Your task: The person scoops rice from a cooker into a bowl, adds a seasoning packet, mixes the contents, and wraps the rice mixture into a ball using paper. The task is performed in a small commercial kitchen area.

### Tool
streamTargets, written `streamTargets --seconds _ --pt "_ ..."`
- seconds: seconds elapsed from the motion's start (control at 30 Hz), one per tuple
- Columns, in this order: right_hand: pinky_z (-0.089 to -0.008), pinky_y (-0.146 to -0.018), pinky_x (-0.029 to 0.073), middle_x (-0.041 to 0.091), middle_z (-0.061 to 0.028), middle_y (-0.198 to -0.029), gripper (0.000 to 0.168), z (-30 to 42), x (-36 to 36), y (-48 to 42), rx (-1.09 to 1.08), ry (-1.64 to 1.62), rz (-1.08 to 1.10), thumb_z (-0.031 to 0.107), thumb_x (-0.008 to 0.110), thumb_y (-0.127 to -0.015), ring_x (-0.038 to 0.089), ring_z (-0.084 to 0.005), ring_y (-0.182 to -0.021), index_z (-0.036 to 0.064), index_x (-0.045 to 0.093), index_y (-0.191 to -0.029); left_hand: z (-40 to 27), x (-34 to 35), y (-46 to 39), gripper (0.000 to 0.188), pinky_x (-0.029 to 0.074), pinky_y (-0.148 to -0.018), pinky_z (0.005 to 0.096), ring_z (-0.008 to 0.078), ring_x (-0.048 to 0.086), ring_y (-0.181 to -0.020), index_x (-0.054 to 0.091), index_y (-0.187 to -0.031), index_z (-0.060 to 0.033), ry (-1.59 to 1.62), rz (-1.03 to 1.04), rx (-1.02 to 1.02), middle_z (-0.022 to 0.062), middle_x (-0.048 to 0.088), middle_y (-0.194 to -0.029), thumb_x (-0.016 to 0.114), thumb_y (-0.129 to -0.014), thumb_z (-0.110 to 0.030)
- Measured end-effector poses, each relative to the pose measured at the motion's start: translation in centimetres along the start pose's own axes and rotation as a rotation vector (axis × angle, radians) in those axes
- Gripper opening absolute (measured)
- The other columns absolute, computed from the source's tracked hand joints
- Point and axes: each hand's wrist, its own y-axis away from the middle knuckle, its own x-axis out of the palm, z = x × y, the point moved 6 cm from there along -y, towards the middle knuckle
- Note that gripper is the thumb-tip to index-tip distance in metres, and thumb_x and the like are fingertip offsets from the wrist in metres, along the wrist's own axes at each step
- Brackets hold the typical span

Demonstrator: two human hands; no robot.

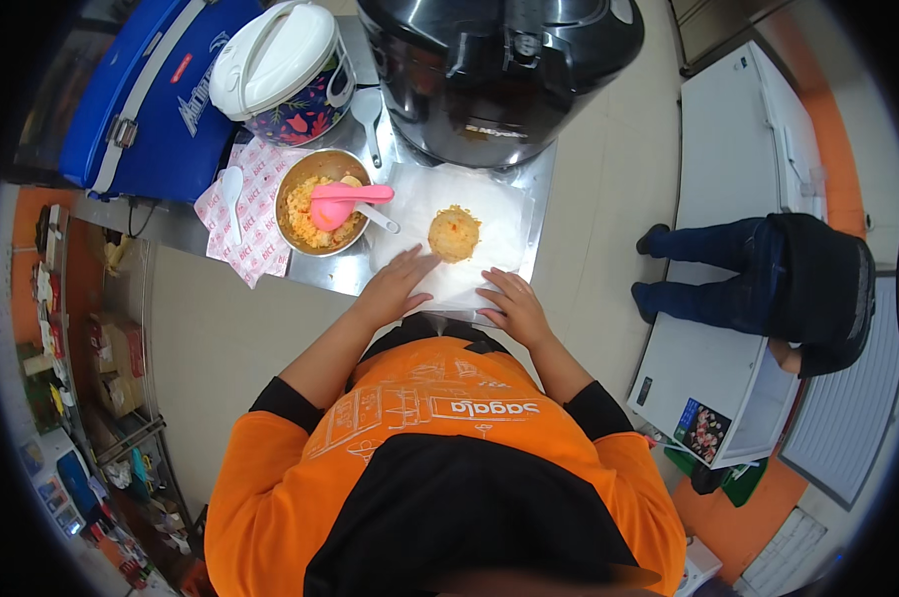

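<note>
A round, flat-topped mound of orange-tinted rice sits on sheets of white paper before me. My left hand lies on the paper's lower left, fingertips just short of the rice. On the lower right, my right hand touches the paper with its fingers spread. Neither hand holds anything that I can see. To the left stands a steel bowl of similar rice. A pink scoop or mould rests in it, beside a pale utensil handle.
A white paddle lies on pink-printed paper. Another rice paddle lies near a large black rice cooker. Behind are a flowered food container and blue cooler. At right, a person leans over a chest freezer.
</note>
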Motion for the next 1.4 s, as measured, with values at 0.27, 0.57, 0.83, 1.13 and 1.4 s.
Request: streamTargets --seconds 0.27,0.57,0.83,1.13,1.4 --pt "-0.0467 -0.108 0.040 0.058 -0.0087 -0.136 0.034 -0.9 0.3 0.7 -0.001 -0.052 -0.025 0.025 0.075 -0.083 0.051 -0.0312 -0.129 0.013 0.070 -0.114 3.6 4.1 1.2 0.089 0.008 -0.120 0.0569 0.0377 0.016 -0.149 0.025 -0.152 0.0046 -0.426 -0.200 -0.350 0.0209 0.026 -0.158 0.055 -0.092 -0.054" --pt "-0.0456 -0.108 0.040 0.058 -0.0084 -0.136 0.030 -1.0 -0.1 0.7 -0.017 -0.040 0.008 0.022 0.073 -0.084 0.051 -0.0298 -0.130 0.013 0.071 -0.112 2.9 2.4 1.8 0.089 -0.005 -0.115 0.0658 0.0335 0.002 -0.152 0.025 -0.157 -0.0164 -0.574 0.035 -0.559 0.0091 0.012 -0.165 0.051 -0.088 -0.066" --pt "-0.0429 -0.105 0.039 0.061 -0.0063 -0.134 0.016 -1.8 0.7 1.1 -0.069 0.010 -0.024 0.018 0.075 -0.082 0.053 -0.0243 -0.130 0.013 0.072 -0.097 3.3 1.2 5.0 0.072 0.007 -0.115 0.0673 0.0354 0.004 -0.152 0.036 -0.149 -0.0435 -0.494 -0.037 -0.590 0.0065 0.014 -0.165 0.063 -0.084 -0.057" --pt "-0.0443 -0.104 0.036 0.062 -0.0097 -0.133 0.014 -1.7 0.7 1.0 -0.124 0.021 0.020 0.020 0.077 -0.080 0.053 -0.0257 -0.130 0.012 0.071 -0.090 2.1 -0.3 6.6 0.063 0.013 -0.117 0.0624 0.0366 0.011 -0.151 0.043 -0.148 -0.0331 -0.388 -0.095 -0.626 0.0099 0.022 -0.162 0.064 -0.090 -0.045" --pt "-0.0473 -0.106 0.039 0.064 -0.0106 -0.128 0.022 0.6 0.1 0.4 -0.158 0.097 -0.086 0.020 0.077 -0.081 0.054 -0.0285 -0.129 0.009 0.070 -0.099 -7.4 -4.0 5.8 0.078 0.017 -0.121 0.0512 0.0357 0.014 -0.150 0.025 -0.156 -0.0198 2.324 -0.335 -0.255 0.0164 0.016 -0.163 0.020 -0.097 -0.070"
